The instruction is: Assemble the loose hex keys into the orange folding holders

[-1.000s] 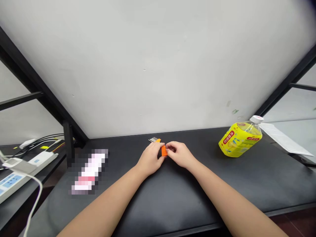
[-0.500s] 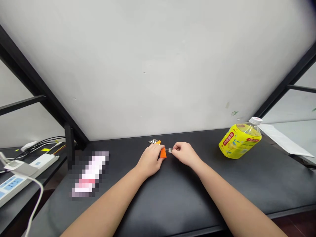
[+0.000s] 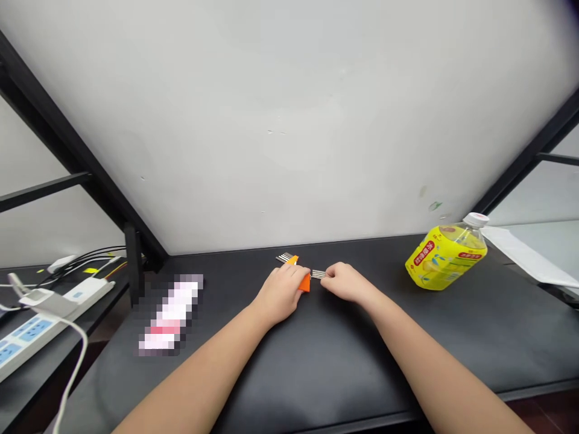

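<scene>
My left hand is closed around an orange piece, which pokes out above and to the right of the fingers. Beyond that hand lie several thin silver rods side by side, close to the orange piece's upper end. My right hand pinches the right end of another bundle of several thin silver rods. Their left ends come right up to the orange piece; whether they touch it is too small to tell. Both hands rest low over the black tabletop.
A yellow-labelled drink bottle with a white cap stands at the right. A pixelated pinkish-white flat item lies on the left. Further left are a white power strip and cables. A grey-white wall rises behind the table.
More of the rods shows between my right hand and the orange piece, and my right hand sits slightly farther from it. The whole view has shifted a little.
</scene>
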The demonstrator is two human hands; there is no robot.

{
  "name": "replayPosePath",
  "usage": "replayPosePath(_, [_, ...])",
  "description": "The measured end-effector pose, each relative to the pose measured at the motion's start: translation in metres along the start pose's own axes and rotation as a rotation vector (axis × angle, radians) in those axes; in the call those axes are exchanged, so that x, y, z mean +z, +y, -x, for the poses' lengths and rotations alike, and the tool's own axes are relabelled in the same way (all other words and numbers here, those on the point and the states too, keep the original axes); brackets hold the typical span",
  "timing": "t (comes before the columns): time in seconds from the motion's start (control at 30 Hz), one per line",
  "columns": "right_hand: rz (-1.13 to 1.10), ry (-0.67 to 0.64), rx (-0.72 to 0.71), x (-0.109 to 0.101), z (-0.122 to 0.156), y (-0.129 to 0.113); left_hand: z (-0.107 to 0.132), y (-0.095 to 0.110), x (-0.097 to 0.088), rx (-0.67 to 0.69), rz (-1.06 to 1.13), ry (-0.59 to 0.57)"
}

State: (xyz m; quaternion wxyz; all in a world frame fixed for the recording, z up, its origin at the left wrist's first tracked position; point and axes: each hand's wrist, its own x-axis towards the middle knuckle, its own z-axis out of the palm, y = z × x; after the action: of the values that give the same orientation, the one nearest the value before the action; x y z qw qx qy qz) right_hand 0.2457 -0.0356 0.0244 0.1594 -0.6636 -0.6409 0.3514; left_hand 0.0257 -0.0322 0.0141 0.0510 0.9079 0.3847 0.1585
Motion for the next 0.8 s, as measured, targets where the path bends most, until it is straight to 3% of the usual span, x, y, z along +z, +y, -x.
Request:
replayPosePath(0.17, [0.028, 0.022, 0.029, -0.001, -0.002, -0.001, -0.001, -0.005, 0.003, -0.033, -0.019, 0.041])
replayPosePath(0.33, [0.119, -0.035, 0.026, -0.008, -0.001, 0.0, -0.001, -0.01, 0.007, -0.05, 0.021, 0.078])
replayPosePath(0.5, [0.178, 0.28, -0.089, -0.008, -0.001, 0.003, -0.001, -0.013, 0.014, -0.002, 0.075, 0.178])
replayPosePath(0.57, [0.218, 0.346, -0.156, -0.002, -0.003, 0.005, -0.001, -0.014, 0.017, 0.005, 0.087, 0.195])
replayPosePath(0.8, [0.342, 0.231, -0.203, 0.022, -0.012, 0.006, 0.0, -0.015, 0.02, -0.014, 0.073, 0.16])
